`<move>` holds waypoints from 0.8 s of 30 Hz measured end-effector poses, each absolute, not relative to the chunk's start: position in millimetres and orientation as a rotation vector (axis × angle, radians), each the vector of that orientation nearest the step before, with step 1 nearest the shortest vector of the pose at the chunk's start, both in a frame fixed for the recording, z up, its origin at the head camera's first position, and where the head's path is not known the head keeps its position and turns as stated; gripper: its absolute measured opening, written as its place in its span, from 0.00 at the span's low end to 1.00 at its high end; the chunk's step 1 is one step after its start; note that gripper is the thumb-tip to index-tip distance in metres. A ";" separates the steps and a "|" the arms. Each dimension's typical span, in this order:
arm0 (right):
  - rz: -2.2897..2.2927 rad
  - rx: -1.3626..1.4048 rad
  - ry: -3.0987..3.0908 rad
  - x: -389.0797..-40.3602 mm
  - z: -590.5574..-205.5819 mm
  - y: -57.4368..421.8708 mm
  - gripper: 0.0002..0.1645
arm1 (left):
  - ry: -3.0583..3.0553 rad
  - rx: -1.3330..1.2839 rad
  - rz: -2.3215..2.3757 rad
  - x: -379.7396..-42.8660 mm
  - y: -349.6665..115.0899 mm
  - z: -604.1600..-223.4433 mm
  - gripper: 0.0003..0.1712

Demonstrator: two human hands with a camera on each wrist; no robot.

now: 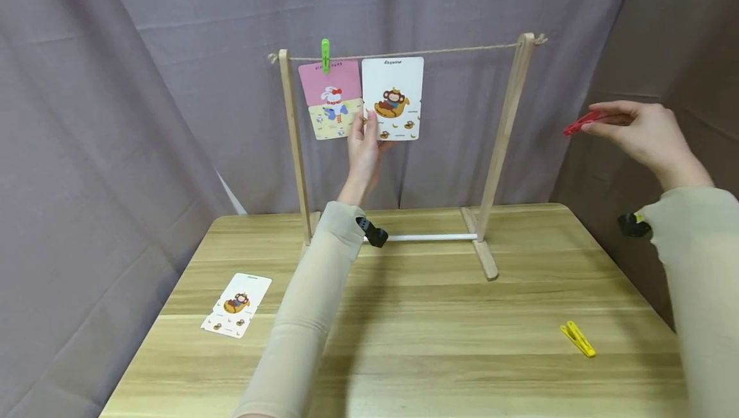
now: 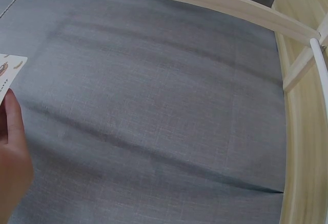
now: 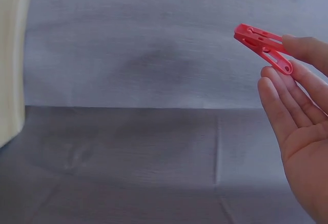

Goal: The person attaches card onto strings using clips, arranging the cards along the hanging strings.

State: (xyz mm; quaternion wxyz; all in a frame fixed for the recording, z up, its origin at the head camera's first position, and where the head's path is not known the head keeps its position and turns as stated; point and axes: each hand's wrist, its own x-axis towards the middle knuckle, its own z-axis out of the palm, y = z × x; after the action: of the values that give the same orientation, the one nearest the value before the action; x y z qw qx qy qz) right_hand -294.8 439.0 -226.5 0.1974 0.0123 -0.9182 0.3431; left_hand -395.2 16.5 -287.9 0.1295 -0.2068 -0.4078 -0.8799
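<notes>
My left hand [image 1: 365, 152] pinches a white monkey card [image 1: 398, 78] by its lower left edge, its top edge right at the rope [image 1: 462, 50]. Beside it on the left, a pink and yellow rabbit card [image 1: 320, 88] hangs from the rope under a green clothespin [image 1: 326, 52]. Off to the right of the wooden stand, my right hand [image 1: 649, 136] holds a red clothespin [image 3: 261, 40] by its handle ends between thumb and fingers. Only a corner of the monkey card [image 2: 11, 67] and part of the left hand show in the left wrist view.
The rope runs between two wooden posts [image 1: 508, 123] joined low down by a white rod [image 1: 433, 237]. Another monkey card [image 1: 238, 304] lies at the left of the table [image 1: 439, 367]. A yellow clothespin [image 1: 578, 339] lies at the right. Grey curtains [image 1: 173, 117] hang behind.
</notes>
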 end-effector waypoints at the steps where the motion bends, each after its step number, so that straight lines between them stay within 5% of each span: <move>1: 0.960 0.027 -2.567 -296.1 -221.4 438.3 0.34 | -1.185 -0.598 -2.557 -394.9 16.0 -287.9 0.19; 24: 1.058 -0.065 -2.366 -301.6 -143.9 432.8 0.30 | -1.204 -0.597 -2.532 -395.0 9.4 -287.8 0.17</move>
State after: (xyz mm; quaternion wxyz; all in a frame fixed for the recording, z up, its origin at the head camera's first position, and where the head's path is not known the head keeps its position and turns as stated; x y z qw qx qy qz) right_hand -301.6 432.8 -143.9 0.2712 -0.0242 -0.8784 0.3928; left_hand -395.0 9.4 -287.8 0.1371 -0.2062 -0.4159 -0.8750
